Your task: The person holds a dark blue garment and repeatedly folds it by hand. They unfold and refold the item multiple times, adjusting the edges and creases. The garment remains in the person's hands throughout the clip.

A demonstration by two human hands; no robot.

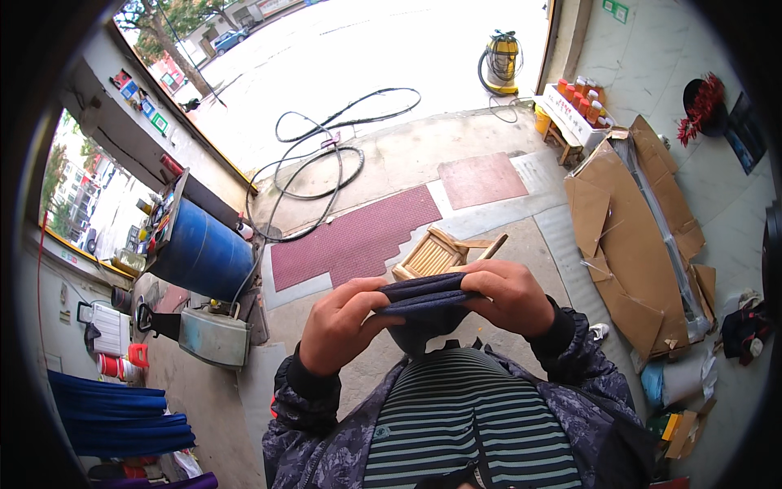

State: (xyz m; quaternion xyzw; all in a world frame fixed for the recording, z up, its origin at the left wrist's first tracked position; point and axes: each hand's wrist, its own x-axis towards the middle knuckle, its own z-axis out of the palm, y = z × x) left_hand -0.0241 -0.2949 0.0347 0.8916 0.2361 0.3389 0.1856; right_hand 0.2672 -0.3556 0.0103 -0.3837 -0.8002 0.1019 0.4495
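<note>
In front of my body I hold a folded dark navy cloth (pixel 425 300), its layered edge stretched level between both hands. My left hand (pixel 337 320) pinches one end, fingers on top and thumb beneath. The other end is gripped by my right hand (pixel 511 298) in the same manner. Part of the cloth hangs down in the middle; its exact kind I cannot make out. Just beyond it, a small slatted wooden chair (pixel 433 255) stands on the floor, its near part hidden by the cloth and my right hand.
A blue barrel (pixel 205 253) lies to the left, near a grey-green box-shaped container (pixel 213 336). A black hose (pixel 338 183) coils across the doorway floor. Flattened cardboard (pixel 631 253) leans at right, below a white crate of bottles (pixel 570 114). A yellow vacuum cleaner (pixel 503 63) stands outside.
</note>
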